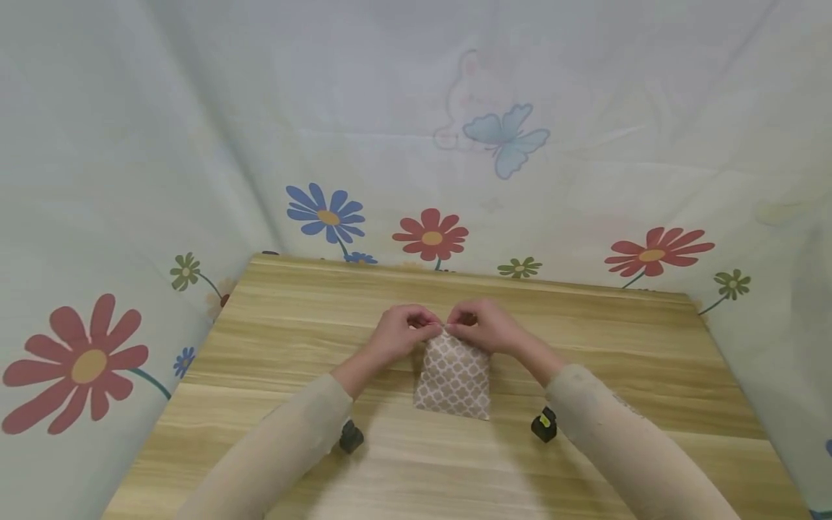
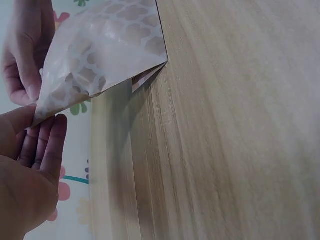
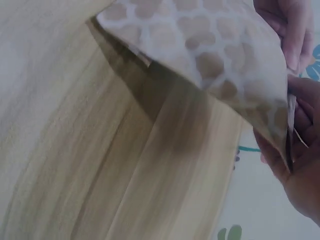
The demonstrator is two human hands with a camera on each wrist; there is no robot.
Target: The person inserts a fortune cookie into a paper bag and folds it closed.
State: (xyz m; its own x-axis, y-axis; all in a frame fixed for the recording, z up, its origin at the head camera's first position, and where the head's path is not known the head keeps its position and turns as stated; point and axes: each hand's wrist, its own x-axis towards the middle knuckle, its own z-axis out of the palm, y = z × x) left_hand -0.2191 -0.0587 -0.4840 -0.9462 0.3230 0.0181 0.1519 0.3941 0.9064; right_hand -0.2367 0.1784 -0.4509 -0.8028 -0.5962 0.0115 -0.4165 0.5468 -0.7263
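A small tan paper bag (image 1: 454,379) with a white lattice pattern stands tilted on the wooden table, its far end raised. My left hand (image 1: 398,334) pinches the far edge of the bag between thumb and fingers, left of its middle. Close beside it, my right hand (image 1: 489,326) pinches the same edge. In the left wrist view, the left thumb lies on the bag (image 2: 125,37) with the other fingers behind it. The right wrist view shows the right hand (image 3: 306,187) at a corner, where the bag's paper layers (image 3: 291,120) are slightly apart. What is inside is hidden.
The wooden table (image 1: 292,318) reaches back to a pale curtain (image 1: 364,87) printed with flowers and a butterfly, which also hangs at both sides. Black wrist-worn devices (image 1: 544,425) show under both sleeves. The bag casts a shadow on the wood.
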